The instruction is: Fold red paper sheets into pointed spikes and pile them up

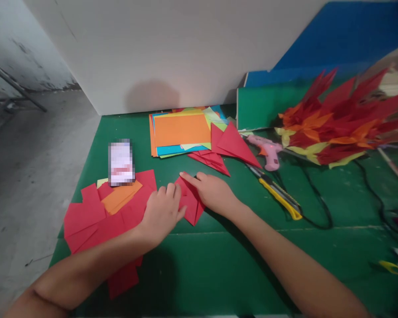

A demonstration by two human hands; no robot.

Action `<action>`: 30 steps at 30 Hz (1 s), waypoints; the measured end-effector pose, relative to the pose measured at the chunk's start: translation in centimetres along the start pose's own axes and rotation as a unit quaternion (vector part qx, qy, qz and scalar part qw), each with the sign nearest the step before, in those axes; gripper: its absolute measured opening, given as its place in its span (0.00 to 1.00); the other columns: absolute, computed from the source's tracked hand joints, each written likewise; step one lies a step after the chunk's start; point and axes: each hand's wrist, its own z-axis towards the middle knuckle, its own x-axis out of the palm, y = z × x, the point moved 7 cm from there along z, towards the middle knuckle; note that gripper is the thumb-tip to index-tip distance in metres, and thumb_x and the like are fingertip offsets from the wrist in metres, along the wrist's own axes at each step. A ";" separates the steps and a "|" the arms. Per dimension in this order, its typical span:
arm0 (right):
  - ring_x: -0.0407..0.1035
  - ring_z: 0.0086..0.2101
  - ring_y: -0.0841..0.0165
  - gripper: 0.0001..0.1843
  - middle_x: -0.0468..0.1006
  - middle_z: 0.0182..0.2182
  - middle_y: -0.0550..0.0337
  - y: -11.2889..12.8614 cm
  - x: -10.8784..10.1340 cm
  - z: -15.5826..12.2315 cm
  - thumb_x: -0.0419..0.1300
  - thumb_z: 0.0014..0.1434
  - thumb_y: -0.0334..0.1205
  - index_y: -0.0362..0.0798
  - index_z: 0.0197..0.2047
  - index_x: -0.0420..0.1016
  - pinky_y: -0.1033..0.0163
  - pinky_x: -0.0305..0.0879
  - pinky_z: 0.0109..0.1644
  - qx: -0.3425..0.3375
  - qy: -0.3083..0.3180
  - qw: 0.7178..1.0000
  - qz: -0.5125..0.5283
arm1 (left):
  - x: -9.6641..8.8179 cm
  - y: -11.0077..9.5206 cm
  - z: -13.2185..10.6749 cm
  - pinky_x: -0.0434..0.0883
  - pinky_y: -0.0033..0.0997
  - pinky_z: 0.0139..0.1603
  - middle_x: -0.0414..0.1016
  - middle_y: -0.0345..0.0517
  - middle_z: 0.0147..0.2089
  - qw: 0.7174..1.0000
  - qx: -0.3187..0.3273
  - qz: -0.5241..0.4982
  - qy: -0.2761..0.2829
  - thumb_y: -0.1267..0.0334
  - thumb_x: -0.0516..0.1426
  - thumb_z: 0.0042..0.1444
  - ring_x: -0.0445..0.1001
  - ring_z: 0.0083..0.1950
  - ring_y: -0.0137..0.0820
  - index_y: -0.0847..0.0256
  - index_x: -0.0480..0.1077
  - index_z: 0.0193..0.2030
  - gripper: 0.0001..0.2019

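Observation:
A folded piece of red paper (191, 204) lies on the green table (219, 265) in front of me. My left hand (162, 213) rests on its left edge with the fingers curled and pressed down. My right hand (209, 191) lies flat across its upper right part, fingers stretched out towards the left. Both hands touch the same red piece.
Loose red and orange sheets (109, 212) spread at the left with a phone (121, 162) on them. A stack of coloured paper (182, 130), folded red triangles (230, 143), a pink glue gun (268, 152), a yellow cutter (280, 194) and a red-orange paper spray (338, 119) lie behind.

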 end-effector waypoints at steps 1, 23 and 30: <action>0.66 0.30 0.67 0.30 0.72 0.36 0.52 -0.1 -0.1 0.0 0.44 0.63 0.30 0.56 0.68 0.50 0.64 0.47 0.28 0.003 -0.011 1.000 0.008 | 0.1 0.0 0.2 0.69 0.33 0.31 0.68 0.52 0.42 1.000 0.012 -0.014 -0.009 0.54 0.54 0.59 0.71 0.37 0.38 0.69 0.64 0.55 0.23; 0.66 0.30 0.68 0.25 0.74 0.37 0.54 -0.2 -0.2 -0.4 0.45 0.63 0.32 0.53 0.62 0.62 0.63 0.44 0.28 0.001 -0.051 0.999 0.015 | 1.7 6.8 2.8 0.63 0.23 0.30 0.67 0.39 0.32 0.853 -0.126 -0.493 -0.117 0.65 0.49 0.62 0.66 0.30 0.24 0.62 0.62 0.39 0.04; 0.66 0.29 0.68 0.26 0.74 0.34 0.54 -0.3 -0.2 -0.4 0.43 0.65 0.34 0.55 0.65 0.56 0.62 0.43 0.26 0.018 -0.032 0.999 -0.015 | 2.9 7.1 2.9 0.62 0.21 0.26 0.63 0.38 0.35 0.797 -0.160 -0.570 -0.119 0.67 0.56 0.54 0.63 0.29 0.22 0.60 0.59 0.49 0.16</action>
